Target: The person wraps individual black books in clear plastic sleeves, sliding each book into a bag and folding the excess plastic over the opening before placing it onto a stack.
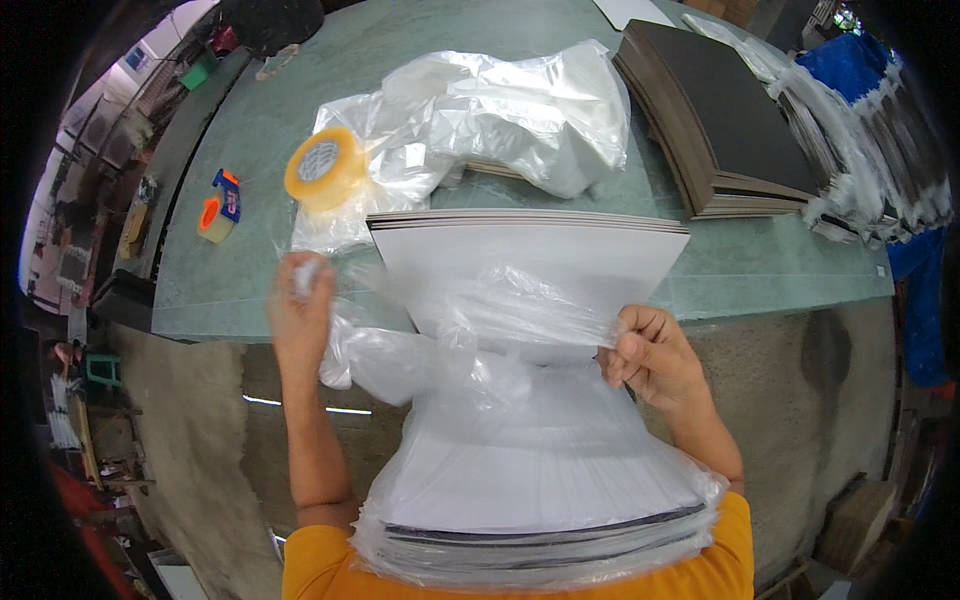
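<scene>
My right hand (652, 358) pinches a gathered edge of clear plastic film (535, 310) with thumb and fingers. The film stretches leftward across the front of a stack of white boards (530, 250) with dark edges, tilted at the table's near edge. My left hand (300, 310), slightly blurred, is closed with a bit of whitish plastic showing between its fingers. Bunched film hangs beside that wrist. Against my body leans a stack of sheets wrapped in clear plastic (550, 470), its near end covered by the film.
On the green table (250, 130) lie a large roll of yellowish tape (327, 169), an orange and blue tape dispenser (220, 207) and crumpled clear plastic bags (500, 110). Stacked dark boards (725, 110) stand at the right, beside plastic-wrapped bundles (870, 150). A green stool (102, 370) is on the floor at left.
</scene>
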Available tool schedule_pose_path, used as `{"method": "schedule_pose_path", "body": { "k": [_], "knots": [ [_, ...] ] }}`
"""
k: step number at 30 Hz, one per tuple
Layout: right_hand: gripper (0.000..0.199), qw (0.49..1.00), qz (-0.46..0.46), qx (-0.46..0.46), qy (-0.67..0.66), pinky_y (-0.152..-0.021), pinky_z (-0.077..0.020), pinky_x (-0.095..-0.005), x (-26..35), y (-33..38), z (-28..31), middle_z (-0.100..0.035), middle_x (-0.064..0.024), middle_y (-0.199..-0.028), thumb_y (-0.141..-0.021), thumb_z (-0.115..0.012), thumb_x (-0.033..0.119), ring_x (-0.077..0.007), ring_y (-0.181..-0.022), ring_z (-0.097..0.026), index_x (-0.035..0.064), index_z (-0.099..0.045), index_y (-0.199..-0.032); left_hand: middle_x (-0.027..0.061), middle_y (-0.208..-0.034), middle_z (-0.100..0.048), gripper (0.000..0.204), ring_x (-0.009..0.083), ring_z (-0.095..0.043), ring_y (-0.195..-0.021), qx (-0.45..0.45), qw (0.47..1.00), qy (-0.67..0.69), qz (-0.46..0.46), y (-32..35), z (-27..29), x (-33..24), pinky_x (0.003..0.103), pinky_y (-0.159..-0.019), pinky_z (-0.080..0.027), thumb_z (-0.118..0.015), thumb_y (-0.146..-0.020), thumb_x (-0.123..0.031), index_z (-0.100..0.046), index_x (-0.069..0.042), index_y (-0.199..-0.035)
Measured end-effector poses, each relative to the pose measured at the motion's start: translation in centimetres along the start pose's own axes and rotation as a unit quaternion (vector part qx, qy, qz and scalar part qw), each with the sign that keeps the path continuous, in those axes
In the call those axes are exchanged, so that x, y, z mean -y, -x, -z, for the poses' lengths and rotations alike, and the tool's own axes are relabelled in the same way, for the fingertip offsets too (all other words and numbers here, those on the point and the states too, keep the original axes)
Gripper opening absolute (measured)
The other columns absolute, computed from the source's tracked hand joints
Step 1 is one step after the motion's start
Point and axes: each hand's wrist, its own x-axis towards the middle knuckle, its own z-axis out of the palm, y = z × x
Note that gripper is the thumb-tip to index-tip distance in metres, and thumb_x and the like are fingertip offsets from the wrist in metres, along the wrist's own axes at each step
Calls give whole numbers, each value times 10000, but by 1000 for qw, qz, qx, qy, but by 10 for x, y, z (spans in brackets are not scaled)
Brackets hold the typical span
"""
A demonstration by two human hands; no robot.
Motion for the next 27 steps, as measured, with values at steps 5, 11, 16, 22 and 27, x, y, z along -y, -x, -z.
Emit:
{"method": "schedule_pose_path", "body": {
  "k": [5, 11, 16, 22, 27],
  "knots": [
    [145, 956, 158, 16, 246, -662, -425, -243, 7, -10, -37, -572, -87, -773, -706, -656, 83, -131, -712, -539, 0, -567, -783, 112, -765, -564, 291, 273, -564, -698, 329, 908, 120, -230, 53, -26, -98, 311, -615, -450, -661, -687, -166, -512, -66, -916],
    [182, 882, 288, -16, 373, -733, -418, -286, 4, -22, -35, -576, -112, -826, -689, -672, 118, -168, -789, -548, 9, -583, -804, 82, -621, -533, 186, 190, -561, -567, 420, 875, 221, -98, 53, -39, -89, 276, -514, -414, -617, -760, -170, -544, -43, -875],
    [246, 861, 90, 186, 465, -745, -419, -346, -16, -28, -30, -578, -129, -878, -738, -618, 170, -207, -807, -551, 1, -558, -908, 36, -706, -556, 157, 93, -508, -605, 441, 812, 367, 110, 42, -44, -70, 237, -565, -409, -549, -816, -184, -558, -27, -824],
    [302, 809, 121, 422, 391, -646, -444, -336, 7, -30, -27, -588, -143, -761, -861, -441, 242, -229, -687, -577, -27, -563, -802, 23, -755, -575, 202, 101, -483, -591, 687, 666, 290, -21, 14, -29, -54, 249, -548, -403, -645, -728, -175, -574, -19, -835],
    [455, 864, -184, 435, 177, -719, -444, -404, 25, -12, -7, -585, -195, -748, -868, -378, 369, -274, -704, -591, -38, -573, -804, 174, -881, -582, 274, 240, -594, -755, 659, 617, 420, -96, 0, -17, -21, 290, -655, -464, -595, -765, -213, -568, 29, -889]
  ]
}}
